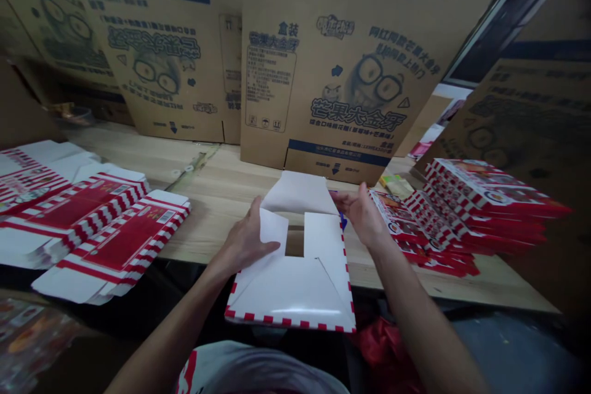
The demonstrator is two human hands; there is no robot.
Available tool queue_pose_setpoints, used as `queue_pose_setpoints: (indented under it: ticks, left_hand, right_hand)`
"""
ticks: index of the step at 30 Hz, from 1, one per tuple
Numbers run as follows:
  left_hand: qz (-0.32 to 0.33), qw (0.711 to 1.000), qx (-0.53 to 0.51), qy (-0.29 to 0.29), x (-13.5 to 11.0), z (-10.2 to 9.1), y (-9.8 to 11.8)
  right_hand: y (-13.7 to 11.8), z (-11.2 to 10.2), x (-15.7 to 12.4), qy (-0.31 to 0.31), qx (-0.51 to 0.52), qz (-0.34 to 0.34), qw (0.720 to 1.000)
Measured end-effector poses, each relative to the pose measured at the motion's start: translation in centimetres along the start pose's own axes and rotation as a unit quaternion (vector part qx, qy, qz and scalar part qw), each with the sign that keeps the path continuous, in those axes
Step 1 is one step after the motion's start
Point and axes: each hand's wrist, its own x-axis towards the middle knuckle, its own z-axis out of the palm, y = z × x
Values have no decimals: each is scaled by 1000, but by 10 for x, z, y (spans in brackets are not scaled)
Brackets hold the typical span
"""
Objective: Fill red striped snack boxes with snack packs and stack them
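A white folding carton [290, 286] with red-and-white checked edges lies over the table's front edge, plain side up. Its end flap [302, 191] stands up at the far end, and two side flaps fold inward around a rectangular gap. My left hand [247, 237] grips the left side, its thumb over the left flap and its fingers along the outer edge. At the upper right corner, my right hand [362, 212] holds the carton's edge, fingertips partly hidden by the flap. A small purple-blue patch shows beside those fingers; I cannot make out what it is.
Stacks of flat red-and-white cartons [111, 234] lie at the left. Piled striped boxes [480, 209] stand at the right on the wooden table [203, 184]. Large brown cardboard boxes [277, 104] line the back. Clear-wrapped items [32, 338] sit low at the left.
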Motion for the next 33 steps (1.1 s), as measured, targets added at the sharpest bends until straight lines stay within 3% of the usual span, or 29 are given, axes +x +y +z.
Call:
queue_pose_setpoints:
  ticks: [2,4,7,10,15,18,20,23,26,28,30,33]
  left_hand:
    - [-2,1000,-13,0,0,1,1]
    - [0,1000,-14,7,1,2,1]
    - [-12,1000,-7,18,1,2,-2]
    - [-22,999,-29,11,3,1,-5]
    - [-26,991,-133,-8,7,4,-9]
    - [-36,982,-188,-3,8,6,-10]
    - [-44,978,-204,2,8,7,-10]
    - [-69,970,-235,-6,6,6,-10]
    - [-105,956,-272,-28,4,6,-12]
    - [-110,948,-298,-38,5,6,-15]
    - [-101,940,-323,-36,7,6,-19]
    - [-86,937,-337,-17,10,5,-25]
  right_hand:
    - [-21,-3,24,-47,82,62,994]
    - [-37,4,43,-119,79,105,984]
    - [-44,21,53,-235,-31,114,965]
    - [-36,30,45,-311,-212,59,925]
    - [-22,41,17,-293,-498,-79,813]
    - [-14,54,2,-262,-558,-167,769]
    - [-11,59,-4,-240,-578,-194,755]
    - [-12,53,-3,-238,-551,-175,780]
    - [-18,34,10,-320,-451,-82,829]
    - [-17,24,19,-343,-409,-14,845]
    - [-10,21,22,-307,-400,7,864]
    - [5,28,14,-245,-381,-20,891]
